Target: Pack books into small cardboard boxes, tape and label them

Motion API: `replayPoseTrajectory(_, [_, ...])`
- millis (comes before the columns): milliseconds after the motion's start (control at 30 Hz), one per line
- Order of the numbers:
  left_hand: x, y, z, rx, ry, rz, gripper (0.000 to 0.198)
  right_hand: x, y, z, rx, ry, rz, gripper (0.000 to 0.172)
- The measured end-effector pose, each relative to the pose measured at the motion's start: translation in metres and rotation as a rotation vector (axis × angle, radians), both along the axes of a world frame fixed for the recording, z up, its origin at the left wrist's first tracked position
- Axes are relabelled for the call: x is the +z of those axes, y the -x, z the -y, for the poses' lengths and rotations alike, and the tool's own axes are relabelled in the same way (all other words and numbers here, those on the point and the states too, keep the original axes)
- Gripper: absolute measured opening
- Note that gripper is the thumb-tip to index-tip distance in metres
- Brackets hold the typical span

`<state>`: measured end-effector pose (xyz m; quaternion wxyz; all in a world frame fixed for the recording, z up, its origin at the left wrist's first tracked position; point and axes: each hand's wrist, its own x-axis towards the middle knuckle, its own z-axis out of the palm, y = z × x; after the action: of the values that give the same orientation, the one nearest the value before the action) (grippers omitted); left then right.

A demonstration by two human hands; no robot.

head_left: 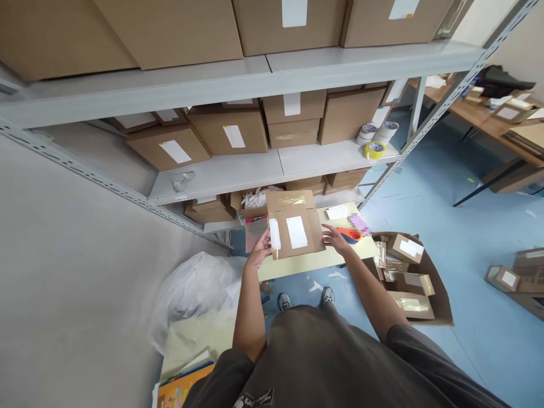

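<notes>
A cardboard box (pixel 313 233) with white labels and a strip of clear tape is in front of me over the pale yellow table (pixel 297 264). Its far flap is folded back. My left hand (pixel 259 250) grips the box's left side, fingers bent against the edge. On the opposite side, the fingers of my right hand (pixel 334 238) press against its right edge. Just beyond that hand lies an orange and blue tape dispenser or roll (pixel 350 234), its kind not clear. A white label stack (pixel 337 212) and a pixelated purple item (pixel 359 224) are behind it.
A metal shelf rack (pixel 238 175) full of cardboard boxes rises ahead, with tape rolls (pixel 374 149) on its right. An open carton (pixel 442 300) of small boxes stands on the floor at right. White plastic bags (pixel 199 286) are at left. A wooden table (pixel 480 122) is far right.
</notes>
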<state>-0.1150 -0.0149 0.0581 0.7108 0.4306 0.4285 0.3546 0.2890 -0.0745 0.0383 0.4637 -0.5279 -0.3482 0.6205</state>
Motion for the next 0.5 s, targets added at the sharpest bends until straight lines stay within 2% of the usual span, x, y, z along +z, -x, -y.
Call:
replayPoseTrajectory(133, [-0.017, -0.032, 0.016, 0.111, 0.114, -0.155, 0.106, -0.035, -0.003, 0.002, 0.048, 0.025, 0.304, 0.074])
replayPoseTrajectory(200, [-0.029, -0.053, 0.025, 0.205, 0.173, -0.256, 0.107, -0.051, 0.007, 0.012, 0.16, 0.013, 0.402, 0.072])
replayPoseTrajectory(300, [-0.048, -0.091, 0.041, 0.361, 0.197, -0.375, 0.11, -0.07, 0.036, 0.033, 0.333, -0.114, 0.4, 0.077])
replayPoseTrajectory(400, [-0.061, -0.131, 0.056, 0.445, 0.13, -0.373, 0.112, -0.077, 0.063, 0.048, 0.339, -0.239, 0.448, 0.089])
replayPoseTrajectory(500, [-0.067, -0.162, 0.062, 0.419, 0.052, -0.29, 0.108, -0.075, 0.07, 0.047, 0.23, -0.262, 0.504, 0.077])
